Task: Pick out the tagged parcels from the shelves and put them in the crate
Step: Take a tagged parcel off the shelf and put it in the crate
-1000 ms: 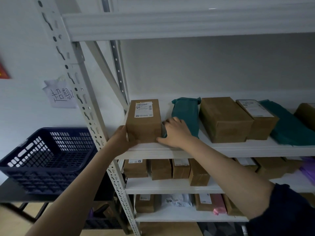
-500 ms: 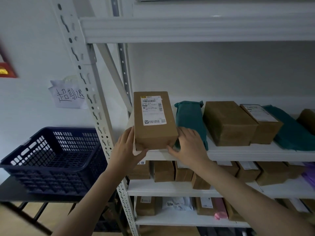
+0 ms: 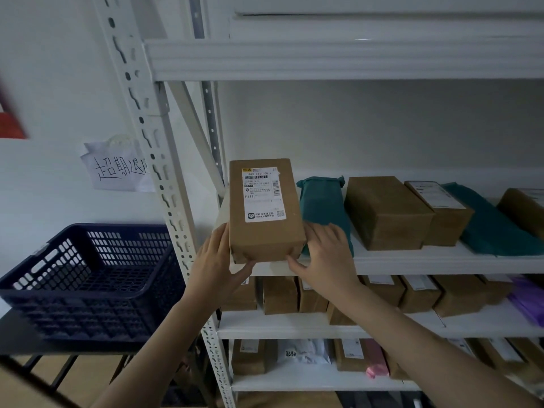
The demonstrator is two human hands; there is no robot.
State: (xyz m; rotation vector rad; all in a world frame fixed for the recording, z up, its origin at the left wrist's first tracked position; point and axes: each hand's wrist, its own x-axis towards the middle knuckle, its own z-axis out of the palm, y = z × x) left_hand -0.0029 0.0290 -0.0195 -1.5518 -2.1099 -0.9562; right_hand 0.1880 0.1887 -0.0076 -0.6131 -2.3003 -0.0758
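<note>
A person stands facing a white metal shelving unit (image 3: 164,160) and holds a brown cardboard parcel (image 3: 265,213) between both hands at the left end of the middle shelf (image 3: 441,265). The parcel is tipped up toward the camera so that its white shipping label (image 3: 263,195) faces the viewer (barcode at the top, a small QR code near the bottom corner). Its lower end is at the shelf's front edge; whether it still touches the shelf cannot be told.

The left hand (image 3: 216,267) grips the parcel's lower left corner, fingers up along the side and thumb under the bottom edge. The right hand (image 3: 325,259) clasps the lower right corner, fingers spread along the side and thumb reaching beneath.

Just beside the parcel on the same shelf lies a teal soft package (image 3: 322,206), then a larger brown box (image 3: 385,213), a narrower labelled box (image 3: 438,212) and another teal bag (image 3: 488,222).

The lower shelves carry rows of small brown boxes (image 3: 279,294), with a purple bag (image 3: 527,298) at the far right.

To the left of the shelving, a dark blue slotted crate (image 3: 88,278) sits on a dark surface (image 3: 11,334), well apart from the parcel. A handwritten paper note (image 3: 117,169) is stuck on the wall above the crate.
</note>
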